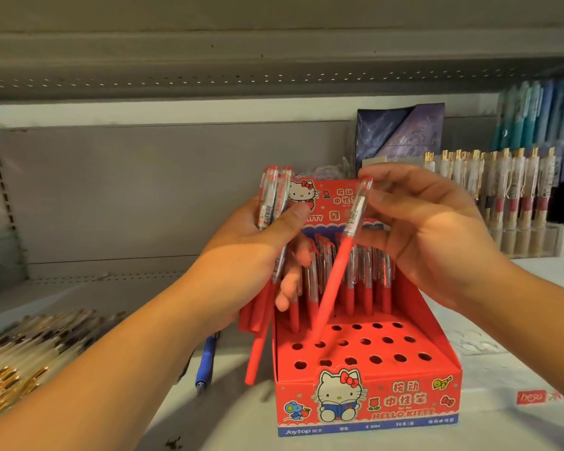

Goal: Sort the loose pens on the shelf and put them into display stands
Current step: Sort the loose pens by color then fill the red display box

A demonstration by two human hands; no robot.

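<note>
A red Hello Kitty display stand (368, 398) sits on the white shelf, its stepped top full of round holes. Several red pens (365, 281) stand in its back rows; the front rows hold none. My left hand (251, 242) grips a bundle of red pens (267, 222) just left of the stand. My right hand (430, 229) pinches a single red pen (337, 271) near its clear top. That pen slants down to the left, its tip at a hole in the stand's middle row.
A blue pen (205, 362) lies on the shelf left of the stand. A heap of loose gold-and-clear pens (30, 349) lies at far left. Clear stands of gold-clipped pens (502, 190) and blue pens (544, 112) fill the right side. A dark purple pouch (401, 131) leans behind.
</note>
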